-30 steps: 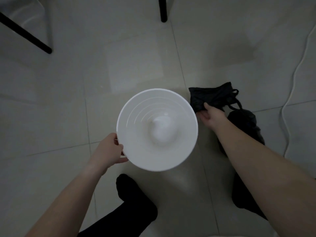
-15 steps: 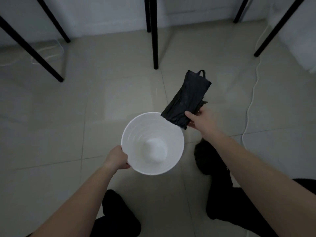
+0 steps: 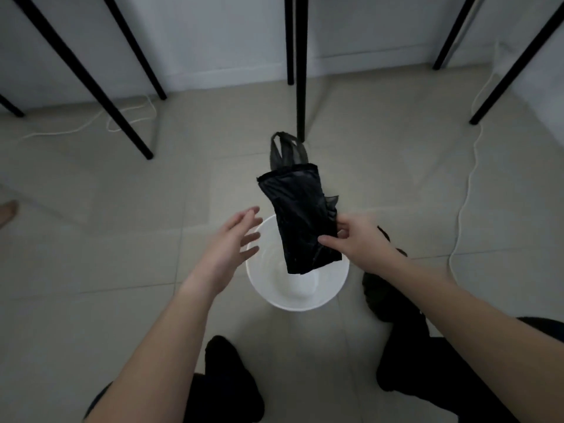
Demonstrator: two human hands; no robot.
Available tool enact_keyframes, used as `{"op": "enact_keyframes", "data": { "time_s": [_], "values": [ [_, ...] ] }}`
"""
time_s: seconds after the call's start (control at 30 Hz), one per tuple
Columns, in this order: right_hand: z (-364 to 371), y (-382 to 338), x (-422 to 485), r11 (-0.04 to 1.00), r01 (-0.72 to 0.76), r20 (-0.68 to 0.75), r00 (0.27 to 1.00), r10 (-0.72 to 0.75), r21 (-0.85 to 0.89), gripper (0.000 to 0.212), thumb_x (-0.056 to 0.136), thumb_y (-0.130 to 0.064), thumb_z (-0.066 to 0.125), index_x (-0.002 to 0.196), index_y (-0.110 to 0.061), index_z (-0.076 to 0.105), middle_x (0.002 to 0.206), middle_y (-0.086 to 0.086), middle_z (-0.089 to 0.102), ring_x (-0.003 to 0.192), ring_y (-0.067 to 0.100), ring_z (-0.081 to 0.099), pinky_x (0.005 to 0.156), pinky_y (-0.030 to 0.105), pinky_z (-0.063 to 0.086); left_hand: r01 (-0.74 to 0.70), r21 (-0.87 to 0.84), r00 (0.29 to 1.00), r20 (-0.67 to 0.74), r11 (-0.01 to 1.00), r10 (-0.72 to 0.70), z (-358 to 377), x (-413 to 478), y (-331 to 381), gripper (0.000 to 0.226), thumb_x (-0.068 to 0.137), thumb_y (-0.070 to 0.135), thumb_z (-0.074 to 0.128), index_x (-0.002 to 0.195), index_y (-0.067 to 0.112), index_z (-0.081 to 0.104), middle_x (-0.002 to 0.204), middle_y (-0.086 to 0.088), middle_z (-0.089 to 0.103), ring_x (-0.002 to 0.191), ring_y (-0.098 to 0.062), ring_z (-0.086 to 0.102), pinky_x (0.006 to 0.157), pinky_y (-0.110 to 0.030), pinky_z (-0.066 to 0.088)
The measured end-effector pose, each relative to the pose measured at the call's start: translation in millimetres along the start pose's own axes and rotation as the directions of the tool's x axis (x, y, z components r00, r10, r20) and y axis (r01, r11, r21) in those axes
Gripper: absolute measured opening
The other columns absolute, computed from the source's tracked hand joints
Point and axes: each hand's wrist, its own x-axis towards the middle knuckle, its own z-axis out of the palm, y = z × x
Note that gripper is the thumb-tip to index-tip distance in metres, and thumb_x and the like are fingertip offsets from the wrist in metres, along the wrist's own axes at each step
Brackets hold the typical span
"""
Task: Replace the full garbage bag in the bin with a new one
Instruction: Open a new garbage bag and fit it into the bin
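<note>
Right hand (image 3: 363,245) pinches a folded black bag (image 3: 300,221) at its lower right edge, thumb across the front and other fingers curled behind. The bag is held in the air over the bin (image 3: 323,288). Its long axis runs away from the camera, its near end overlaps the bin mouth, and its looped handles (image 3: 285,148) stick out at the far end. The bag is folded flat. Left hand (image 3: 232,248) holds nothing, with fingers straight and spread and the palm turned toward the bag, just left of it and not touching it. Its fingertips overlap the bin's left rim in view; cannot tell if they touch it. The bin is white and round and stands on the tile floor (image 3: 91,209) between the person's feet and the table legs (image 3: 300,71); its inside is bare white. A dark lump (image 3: 383,285) lies on the floor just right of the bin, partly hidden by the right forearm. It blends into the dark trouser leg, so cannot tell what it is. Left foot (image 3: 225,361) in a black sock is near the bin's near side, and the right leg (image 3: 427,377) is dark too. One table leg ends just behind the handles. A white cable (image 3: 467,184) runs along the floor at right, and another cord (image 3: 131,117) loops near the wall (image 3: 213,41) at left. A skin-toned shape (image 3: 7,210) at the left edge is cut off and blurry.
</note>
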Motion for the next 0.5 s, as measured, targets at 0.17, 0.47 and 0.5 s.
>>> {"op": "enact_keyframes", "data": {
  "time_s": [0.17, 0.47, 0.5],
  "values": [
    [14, -7, 17, 0.994, 0.042, 0.035, 0.999, -0.039, -0.098, 0.03, 0.087, -0.02, 0.079, 0.113, -0.034, 0.073, 0.094, -0.019, 0.076, 0.084, 0.0, 0.071, 0.075, 0.018, 0.055, -0.026, -0.237, 0.999, 0.025, 0.971, 0.033, 2, 18, 10, 0.035, 0.108, 0.026, 0.049, 0.135, 0.021, 0.07, 0.123, 0.003, 0.075, 0.117, -0.023, 0.068, 0.106, -0.043, 0.053],
    [10, -15, 47, 0.998, 0.012, 0.114, 0.994, -0.005, -0.063, 0.036, 0.088, -0.006, 0.073, 0.116, -0.028, 0.07, 0.106, -0.009, 0.073, 0.097, 0.007, 0.069, 0.087, 0.033, 0.061, -0.278, 0.291, 0.96, 0.063, 0.916, 0.271, 7, 44, 17, 0.022, 0.086, 0.018, 0.082, 0.081, 0.039, 0.079, 0.076, 0.033, 0.074, 0.072, 0.018, 0.068, 0.058, -0.001, 0.047],
    [8, -16, 49, 1.0, -0.012, 0.173, 0.985, 0.013, -0.007, 0.042, 0.087, -0.002, 0.07, 0.122, -0.025, 0.068, 0.114, -0.007, 0.072, 0.105, 0.009, 0.068, 0.089, 0.032, 0.061, -0.281, 0.286, 0.959, 0.06, 0.916, 0.275, 7, 48, 15, 0.016, 0.083, 0.026, 0.085, 0.083, 0.041, 0.081, 0.08, 0.029, 0.077, 0.074, 0.015, 0.07, 0.059, -0.003, 0.048]
  ]
}}
